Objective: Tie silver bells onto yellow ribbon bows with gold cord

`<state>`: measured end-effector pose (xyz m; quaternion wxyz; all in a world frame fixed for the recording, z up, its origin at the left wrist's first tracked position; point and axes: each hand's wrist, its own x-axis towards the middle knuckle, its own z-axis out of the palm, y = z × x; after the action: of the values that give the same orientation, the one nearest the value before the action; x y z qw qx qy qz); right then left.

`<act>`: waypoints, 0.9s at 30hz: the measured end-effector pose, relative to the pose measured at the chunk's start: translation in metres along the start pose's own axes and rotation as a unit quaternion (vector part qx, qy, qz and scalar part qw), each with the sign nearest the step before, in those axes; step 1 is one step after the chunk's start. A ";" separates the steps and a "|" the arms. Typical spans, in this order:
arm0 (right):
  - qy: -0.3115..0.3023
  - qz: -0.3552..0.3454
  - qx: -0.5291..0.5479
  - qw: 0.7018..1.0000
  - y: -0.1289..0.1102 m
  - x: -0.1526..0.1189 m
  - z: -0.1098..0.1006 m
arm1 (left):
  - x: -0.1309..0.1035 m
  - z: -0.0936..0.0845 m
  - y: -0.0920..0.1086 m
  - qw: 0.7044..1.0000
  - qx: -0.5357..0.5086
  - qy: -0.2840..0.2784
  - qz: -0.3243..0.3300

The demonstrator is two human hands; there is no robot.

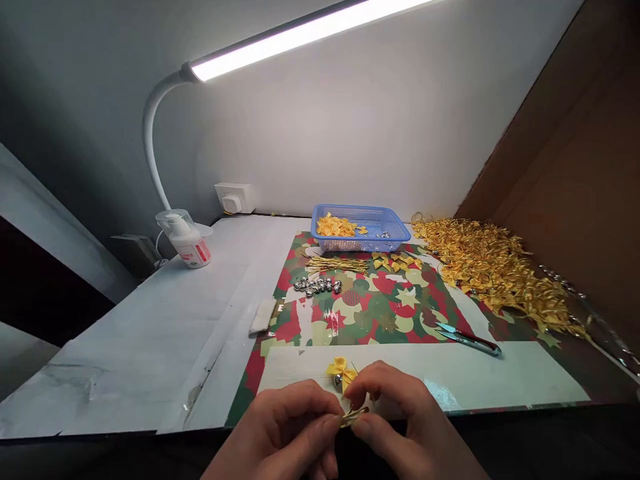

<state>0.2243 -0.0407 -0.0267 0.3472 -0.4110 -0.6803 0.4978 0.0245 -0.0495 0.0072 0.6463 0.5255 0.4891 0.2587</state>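
Observation:
Near the table's front edge, my left hand [295, 427] pinches a gold twisted tie [351, 418] between thumb and forefinger. Close beside it on the right, my right hand [400, 420] has its thumb and fingers closed on the other part of the same tie. A yellow ribbon bow [341, 368] with a silver bell [338, 381] under it shows just beyond my fingertips. My fingers partly hide the bow and the tie.
Silver bells [318, 287], gold ties [337, 265] and yellow bows [397, 261] lie on the patterned sheet. Behind stands a blue basket [360, 245]. Snips [470, 340] lie at right, before a gold heap [490, 267]. A white pad [263, 317] and bottle [189, 243] are left.

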 end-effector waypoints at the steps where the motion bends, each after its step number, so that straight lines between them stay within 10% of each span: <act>1: 0.002 -0.011 0.000 1.000 0.000 0.002 0.000 | 0.001 0.000 0.001 1.000 0.005 -0.006 -0.003; 15: 0.031 -0.057 -0.035 0.997 0.008 0.001 0.010 | 0.004 -0.004 -0.013 0.972 0.199 0.040 0.122; 21: 0.034 0.006 0.046 0.998 0.016 -0.003 0.010 | 0.023 -0.017 -0.007 0.922 0.319 0.158 0.150; 27: 0.050 0.020 0.106 0.993 0.015 -0.003 0.007 | 0.053 -0.013 -0.003 0.905 0.382 0.117 0.143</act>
<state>0.2229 -0.0432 -0.0432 0.4126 -0.4094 -0.5970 0.5529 0.0324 0.0002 -0.0144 0.2900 0.7624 0.5421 0.2019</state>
